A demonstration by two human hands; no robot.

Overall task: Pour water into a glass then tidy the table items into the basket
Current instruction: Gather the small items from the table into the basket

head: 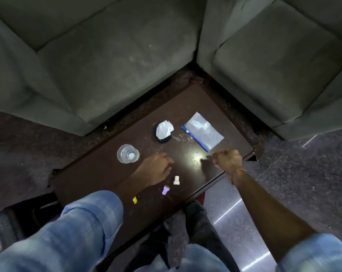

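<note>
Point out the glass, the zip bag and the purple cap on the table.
glass (127,153): head view, on its round base seen through the mouth.
zip bag (202,130): head view, middle of the clear panel.
purple cap (165,189): head view, on its side.

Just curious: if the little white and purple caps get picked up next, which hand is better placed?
Probably the left hand: it rests right beside the white cap and purple cap. The right hand sits fisted farther off.
</note>
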